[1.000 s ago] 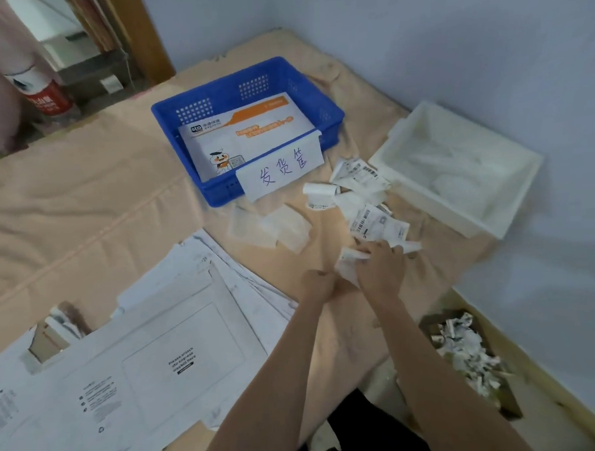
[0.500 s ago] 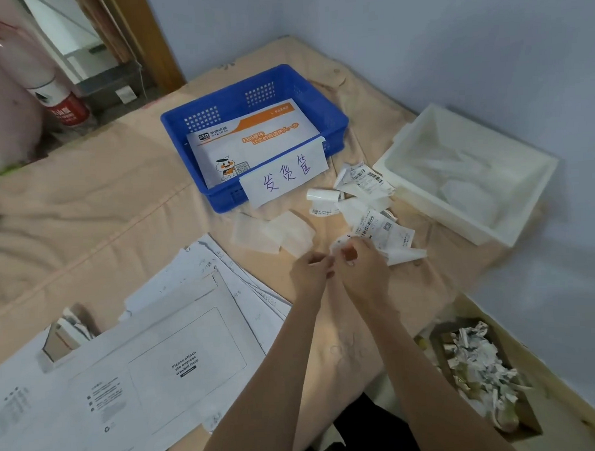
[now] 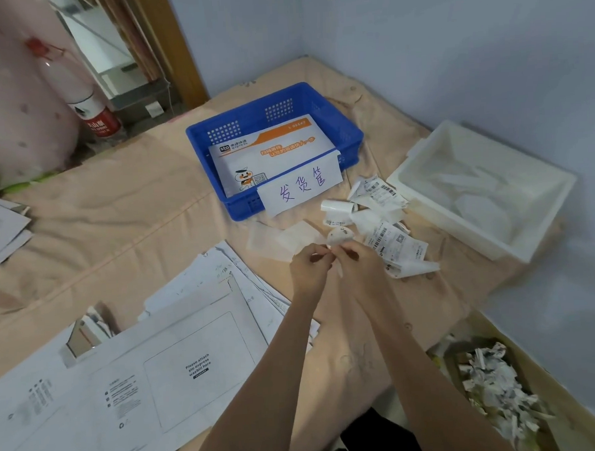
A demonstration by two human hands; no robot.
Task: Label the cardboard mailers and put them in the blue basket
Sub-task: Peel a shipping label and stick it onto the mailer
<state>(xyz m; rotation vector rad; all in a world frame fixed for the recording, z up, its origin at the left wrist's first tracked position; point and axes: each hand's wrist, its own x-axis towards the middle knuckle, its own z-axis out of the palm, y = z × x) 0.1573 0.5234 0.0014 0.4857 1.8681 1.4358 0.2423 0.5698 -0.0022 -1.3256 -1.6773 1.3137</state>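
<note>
Nearest me lies the mailer [image 3: 190, 373] stack, waybill box up. Above it my left hand [image 3: 308, 269] and right hand [image 3: 355, 262] both pinch one curled label [image 3: 339, 237], apparently peeling its backing. I judge the sticky face could fold onto itself or tear. Beyond, loose labels [image 3: 388, 235]; farthest, the basket [image 3: 350, 137] holds one mailer.

We look from a single head-worn camera, forward and steeply down over a peach cloth-covered bed surface [image 3: 94, 213]. Our wide lens sits close above both forearms, which rise from the bottom edge. A blue perforated plastic basket [image 3: 348, 139] lies farther off near centre, with pale walls [image 3: 452, 48] meeting in a corner beyond. We have no second view.
</note>
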